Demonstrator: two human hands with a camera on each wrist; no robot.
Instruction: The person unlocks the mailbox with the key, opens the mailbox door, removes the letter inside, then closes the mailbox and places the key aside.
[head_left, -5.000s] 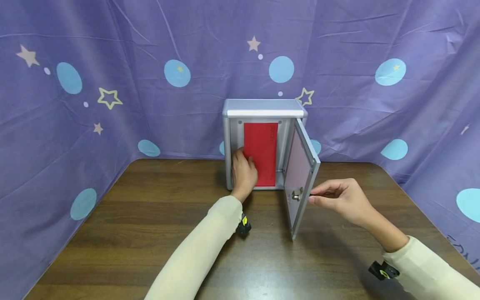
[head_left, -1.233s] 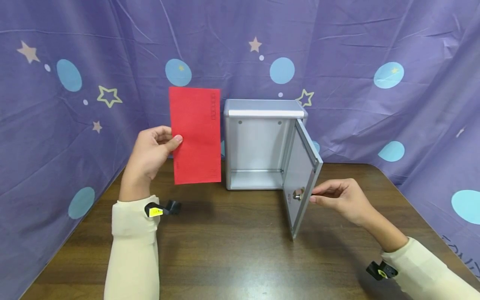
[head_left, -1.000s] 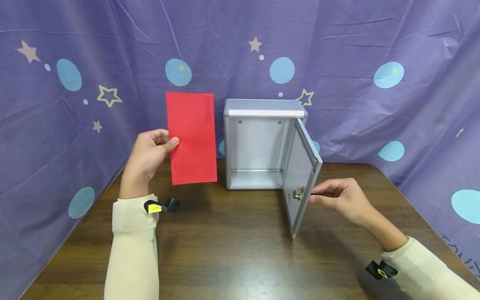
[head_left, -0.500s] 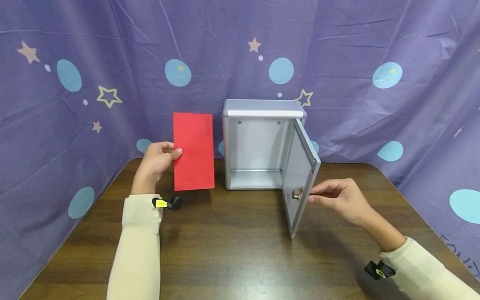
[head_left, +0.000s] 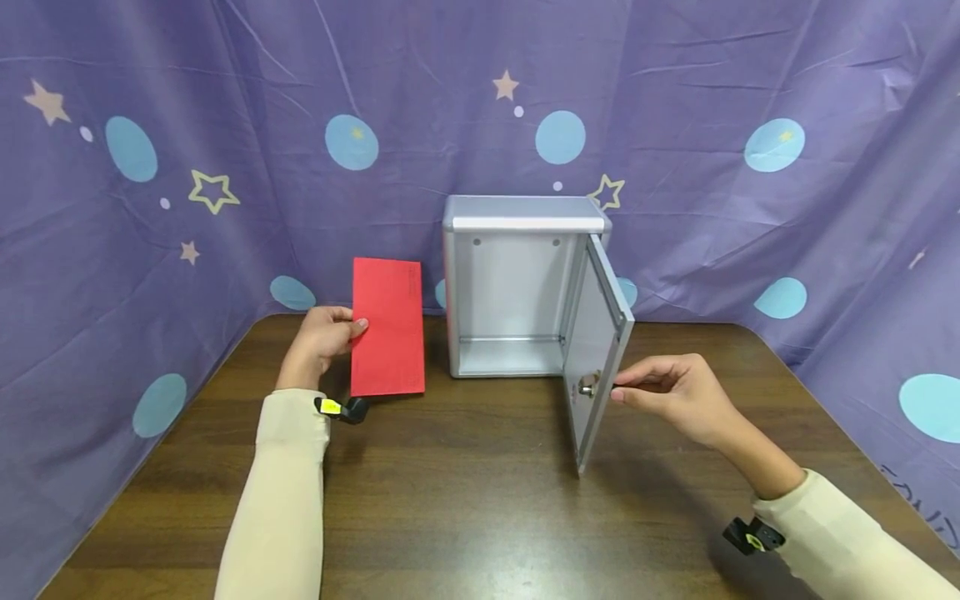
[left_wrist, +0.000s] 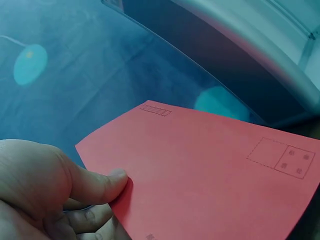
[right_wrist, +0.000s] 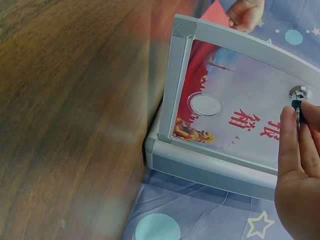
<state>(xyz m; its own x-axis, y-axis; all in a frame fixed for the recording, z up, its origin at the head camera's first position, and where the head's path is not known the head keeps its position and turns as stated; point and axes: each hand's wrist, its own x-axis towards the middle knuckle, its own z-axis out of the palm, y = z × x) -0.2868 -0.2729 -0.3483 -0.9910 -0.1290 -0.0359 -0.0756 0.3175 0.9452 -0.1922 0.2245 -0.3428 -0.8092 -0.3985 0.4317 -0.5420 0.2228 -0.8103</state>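
A red envelope (head_left: 387, 329) with printed boxes is pinched at its left edge by my left hand (head_left: 324, 337), thumb in front and fingers behind. In the left wrist view the envelope (left_wrist: 210, 165) bends slightly beside the box's side wall. My right hand (head_left: 678, 396) is at the outer face of the swung-out door (head_left: 600, 350). Seen from the right wrist, that hand (right_wrist: 302, 160) pinches a dark-headed key (right_wrist: 297, 104) in the door's round lock (right_wrist: 300, 93). The silver metal mailbox (head_left: 525, 223) stands upright, its inside bare.
A brown wooden table (head_left: 465, 500) carries the mailbox near its back edge. Behind and at both sides hangs a purple curtain (head_left: 420, 75) with stars and blue dots. The door juts forward from the mailbox's right side.
My left hand took the red envelope out of the mailbox and to its left, then lowered it toward the table. My right hand stays at the door, which has barely moved.
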